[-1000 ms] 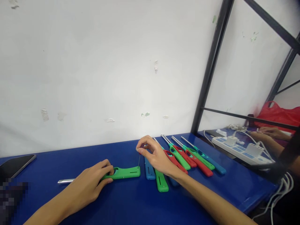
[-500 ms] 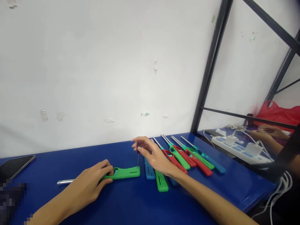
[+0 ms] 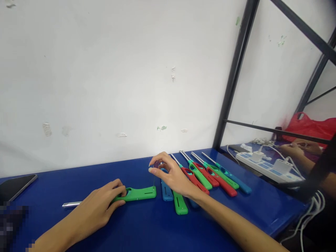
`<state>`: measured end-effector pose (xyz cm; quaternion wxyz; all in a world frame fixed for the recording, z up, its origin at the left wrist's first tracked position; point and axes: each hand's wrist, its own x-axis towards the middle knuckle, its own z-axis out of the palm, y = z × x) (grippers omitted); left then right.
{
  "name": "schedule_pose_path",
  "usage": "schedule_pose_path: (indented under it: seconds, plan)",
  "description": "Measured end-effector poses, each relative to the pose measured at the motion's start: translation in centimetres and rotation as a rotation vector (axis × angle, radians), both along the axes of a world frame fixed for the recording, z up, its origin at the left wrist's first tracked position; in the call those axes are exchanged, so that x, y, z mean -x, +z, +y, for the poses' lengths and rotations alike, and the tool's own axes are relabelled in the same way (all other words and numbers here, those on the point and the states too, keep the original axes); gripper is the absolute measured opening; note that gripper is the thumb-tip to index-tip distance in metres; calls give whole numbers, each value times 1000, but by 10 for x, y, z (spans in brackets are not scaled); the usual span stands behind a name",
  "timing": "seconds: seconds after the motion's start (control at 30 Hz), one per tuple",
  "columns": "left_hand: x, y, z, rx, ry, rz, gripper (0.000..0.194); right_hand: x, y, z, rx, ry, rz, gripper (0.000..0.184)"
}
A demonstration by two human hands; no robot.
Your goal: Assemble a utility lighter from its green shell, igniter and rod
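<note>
A green long-nosed lighter (image 3: 139, 193) lies flat on the blue table (image 3: 147, 227), its metal tube pointing left. My left hand (image 3: 98, 206) rests on it, fingers curled over the trigger end, pressing it down. My right hand (image 3: 173, 175) hovers just above the lighter's right end, pinching the small dark handle of a thin screwdriver (image 3: 153, 180). The fine shaft stands upright with its tip on the green handle's end.
Several more lighters (image 3: 210, 173) in red, green and blue lie side by side to the right. A phone (image 3: 15, 185) lies at far left. A black metal frame (image 3: 231, 80) divides the bench; beyond it are a white power strip (image 3: 267, 162), a red bag and another person's hands.
My right hand's fingers have shifted round the screwdriver handle, rolling it, while the tip stays on the green lighter. My left hand has not moved.
</note>
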<state>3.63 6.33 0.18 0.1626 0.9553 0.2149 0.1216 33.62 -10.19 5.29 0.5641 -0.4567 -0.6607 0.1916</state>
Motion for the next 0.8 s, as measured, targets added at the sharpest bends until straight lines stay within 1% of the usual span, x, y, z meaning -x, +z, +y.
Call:
schedule_pose_path:
  seconds: [0.07, 0.27, 0.4, 0.43, 0.53, 0.6, 0.7, 0.77, 0.8]
  plan:
    - [0, 0, 0, 1, 4, 3, 30, 0, 0, 0, -1, -3, 4, 19]
    - [0, -2, 0, 3, 7, 8, 30, 0, -1, 0, 7, 26, 4, 23]
    - [0, -1, 0, 1, 9, 9, 30, 1, -3, 1, 14, 48, -12, 17]
    - [0, -1, 0, -1, 9, 8, 29, 0, -4, 2, 21, 61, -17, 19]
    - [0, -2, 0, -5, 12, 2, 29, -4, -4, 3, 47, 89, -48, 36]
    - [0, -3, 0, -9, 11, -5, 29, -8, 0, 0, 67, 75, -93, 39]
    - [0, -7, 1, -17, 12, -18, 30, -13, 7, -5, 98, 12, -209, 31]
    - [-1, -9, 2, -25, 17, -23, 30, -15, 9, -6, 122, -40, -311, 21]
    - [-1, -10, 2, -26, 18, -25, 30, -16, 8, -6, 137, -62, -368, 19]
